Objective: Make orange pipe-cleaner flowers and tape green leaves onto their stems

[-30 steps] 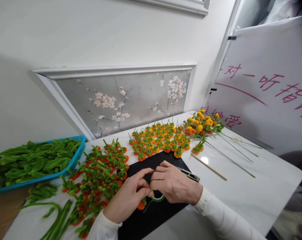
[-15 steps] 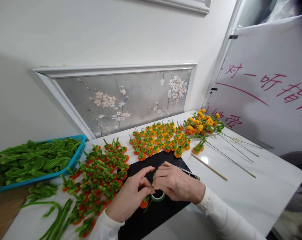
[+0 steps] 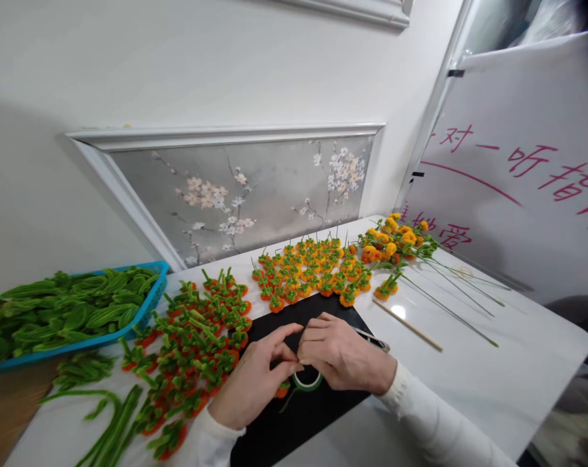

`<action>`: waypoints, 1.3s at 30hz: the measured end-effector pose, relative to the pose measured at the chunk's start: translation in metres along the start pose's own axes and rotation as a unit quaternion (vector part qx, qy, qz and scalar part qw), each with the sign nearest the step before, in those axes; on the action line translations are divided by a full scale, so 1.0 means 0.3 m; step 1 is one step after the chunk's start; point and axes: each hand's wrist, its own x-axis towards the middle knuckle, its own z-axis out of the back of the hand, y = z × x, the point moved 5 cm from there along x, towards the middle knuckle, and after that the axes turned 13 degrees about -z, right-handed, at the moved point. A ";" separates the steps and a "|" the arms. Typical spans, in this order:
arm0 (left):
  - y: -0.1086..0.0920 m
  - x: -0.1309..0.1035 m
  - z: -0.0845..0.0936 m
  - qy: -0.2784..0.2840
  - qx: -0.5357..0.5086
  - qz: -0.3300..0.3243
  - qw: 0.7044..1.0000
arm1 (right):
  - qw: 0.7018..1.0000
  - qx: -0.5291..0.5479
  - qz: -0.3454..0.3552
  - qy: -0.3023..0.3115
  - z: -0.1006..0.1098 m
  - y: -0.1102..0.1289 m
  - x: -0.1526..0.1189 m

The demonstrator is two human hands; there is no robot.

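Taking the meeting point of the fingertips as the dial's centre, the left hand [image 3: 257, 377] comes in from eight o'clock, its thumb and fingers narrowly bent, and the right hand [image 3: 347, 355] from three, its fingers curled; their tips meet, though I cannot tell whether either holds anything small there; a roll of green tape [image 3: 307, 387] sits just beside them at five o'clock on a black mat [image 3: 303, 425], with a partly hidden orange flower head [image 3: 282, 390] at seven; a metal tool [image 3: 375, 339] shows past the right hand at two; orange-red flower heads [image 3: 177, 363] with green stems cover nine o'clock, yellow-orange ones [image 3: 325, 284] twelve, all on the white table [image 3: 507, 370]; a blue basket [image 3: 153, 305] of green leaves [image 3: 113, 298] stands farther off toward ten.
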 end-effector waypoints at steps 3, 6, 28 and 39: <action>-0.003 0.000 -0.003 0.001 0.005 -0.007 1.000 | 1.000 -0.026 -0.012 -0.009 -0.003 0.000 0.000; 0.002 0.001 0.004 -0.018 0.007 -0.008 1.000 | 1.000 0.004 -0.023 -0.021 -0.005 -0.014 -0.001; -0.007 -0.032 0.098 -0.351 0.032 -0.090 0.931 | 0.914 0.270 -0.253 -0.166 0.034 -0.141 0.035; -0.129 -0.105 -0.200 -0.120 0.207 -0.382 0.893 | 0.976 0.036 -0.206 -0.064 -0.044 -0.079 0.277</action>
